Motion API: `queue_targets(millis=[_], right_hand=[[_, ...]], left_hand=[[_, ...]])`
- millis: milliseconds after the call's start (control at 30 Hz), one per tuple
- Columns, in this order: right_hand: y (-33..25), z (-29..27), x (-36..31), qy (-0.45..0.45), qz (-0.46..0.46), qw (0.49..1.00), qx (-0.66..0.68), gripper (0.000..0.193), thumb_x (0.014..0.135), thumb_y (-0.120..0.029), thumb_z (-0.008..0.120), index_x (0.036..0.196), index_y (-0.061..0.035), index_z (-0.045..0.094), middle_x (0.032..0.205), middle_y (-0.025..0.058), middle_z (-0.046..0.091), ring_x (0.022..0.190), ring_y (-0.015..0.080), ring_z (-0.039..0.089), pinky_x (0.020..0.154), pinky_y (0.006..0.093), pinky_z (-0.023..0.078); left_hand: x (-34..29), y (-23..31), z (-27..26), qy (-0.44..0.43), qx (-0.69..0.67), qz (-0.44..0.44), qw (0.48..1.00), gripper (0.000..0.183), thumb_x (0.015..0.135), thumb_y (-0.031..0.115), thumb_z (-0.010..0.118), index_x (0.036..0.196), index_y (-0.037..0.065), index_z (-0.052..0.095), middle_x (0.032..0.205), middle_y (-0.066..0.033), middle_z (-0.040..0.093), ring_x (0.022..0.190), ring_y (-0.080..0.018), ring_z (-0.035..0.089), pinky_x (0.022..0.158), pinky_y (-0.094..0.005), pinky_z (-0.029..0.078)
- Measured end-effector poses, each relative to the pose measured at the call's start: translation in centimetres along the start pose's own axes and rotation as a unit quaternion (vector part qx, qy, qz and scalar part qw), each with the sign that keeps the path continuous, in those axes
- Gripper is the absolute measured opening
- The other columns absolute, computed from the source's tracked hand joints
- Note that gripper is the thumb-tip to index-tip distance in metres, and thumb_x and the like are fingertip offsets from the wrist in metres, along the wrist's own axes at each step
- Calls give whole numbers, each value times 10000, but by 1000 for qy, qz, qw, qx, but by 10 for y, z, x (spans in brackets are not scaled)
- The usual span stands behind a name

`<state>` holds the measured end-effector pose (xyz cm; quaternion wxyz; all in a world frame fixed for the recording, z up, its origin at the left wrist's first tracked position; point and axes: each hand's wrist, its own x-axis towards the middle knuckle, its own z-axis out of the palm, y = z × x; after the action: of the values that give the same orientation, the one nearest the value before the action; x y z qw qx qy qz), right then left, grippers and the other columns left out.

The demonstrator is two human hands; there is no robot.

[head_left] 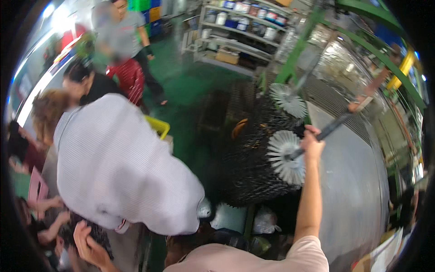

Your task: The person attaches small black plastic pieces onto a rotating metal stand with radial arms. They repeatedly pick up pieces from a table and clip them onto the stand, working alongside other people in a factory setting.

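Note:
My right arm reaches forward, and my right hand (pixel 312 144) is wrapped around a dark shaft (pixel 337 122) beside a white disc with many radial fins (pixel 286 157). Beyond it is a second white finned disc (pixel 288 100) on another shaft. Left of the discs hangs a dense mass of small black pieces (pixel 247 167), blurred, whose kind I cannot make out. At the lower left my left hand (pixel 92 247) is raised with its fingers apart, holding nothing that shows. It is nearest to a person in a striped light shirt (pixel 127 167).
Several other people work along the left, and one in grey stands farther back (pixel 131 36). A large grey metal surface (pixel 351 181) lies right of my arm, under a green frame (pixel 297 54). Shelves with containers (pixel 244 27) stand behind. A yellow crate (pixel 157 127) and plastic bag (pixel 266 221) are lower.

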<state>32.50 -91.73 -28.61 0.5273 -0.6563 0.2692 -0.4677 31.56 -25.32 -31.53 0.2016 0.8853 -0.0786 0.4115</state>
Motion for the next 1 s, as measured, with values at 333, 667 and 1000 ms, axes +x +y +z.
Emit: queue_targets(millis=[333, 667, 1000], right_hand=[[106, -105, -45, -27, 46, 998, 23, 127, 919, -93, 562, 1014, -29, 616, 542, -47, 375, 414, 50, 321, 419, 241, 331], [59, -92, -237, -228, -75, 970, -36, 115, 914, -56, 565, 1010, -57, 627, 589, -42, 415, 433, 46, 341, 382, 234, 265], [-125, -92, -370, -325, -108, 940, 0, 226, 957, -148, 583, 1139, -15, 562, 538, -75, 331, 438, 30, 274, 433, 219, 276]], left_hand=[[-17, -1, -32, 25, -6, -82, 996, 184, 773, -159, 474, 808, -33, 603, 915, -158, 673, 900, -291, 662, 848, -344, 503], [-121, -133, -167, 87, -42, -143, 985, 184, 832, -126, 507, 813, 3, 637, 935, -117, 688, 886, -221, 664, 826, -309, 501], [-399, -337, -210, -73, -121, -479, 867, 176, 852, -9, 503, 841, 22, 676, 755, -79, 682, 714, -173, 659, 669, -276, 506]])
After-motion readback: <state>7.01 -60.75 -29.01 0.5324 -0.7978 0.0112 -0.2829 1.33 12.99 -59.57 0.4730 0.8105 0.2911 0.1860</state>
